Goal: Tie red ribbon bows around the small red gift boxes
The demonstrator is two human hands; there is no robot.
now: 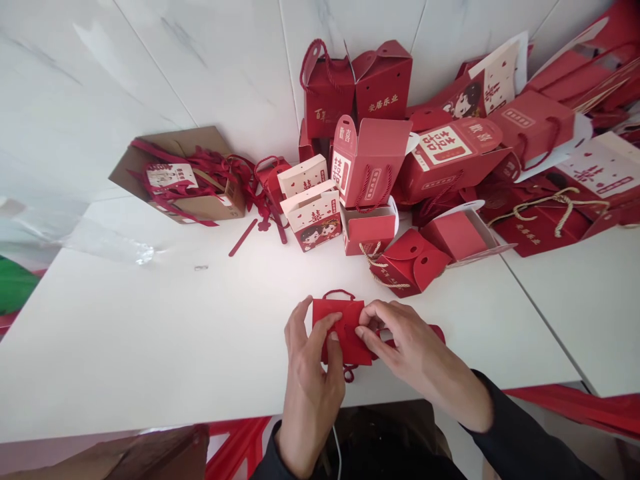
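Both my hands hold a flat red paper gift box [345,325] with a red cord handle, just above the near edge of the white table [150,333]. My left hand [310,373] grips its left side, thumb on top and fingers curled. My right hand [405,343] pinches the box's right side, where a red flap sticks out toward the right. A second cord loop hangs below the box.
A heap of folded red and white gift boxes [370,167] fills the table's far middle and right. A brown cardboard box [200,200] with red ribbons lies at the far left. A loose red strip [243,237] and clear plastic film [110,243] lie on the table.
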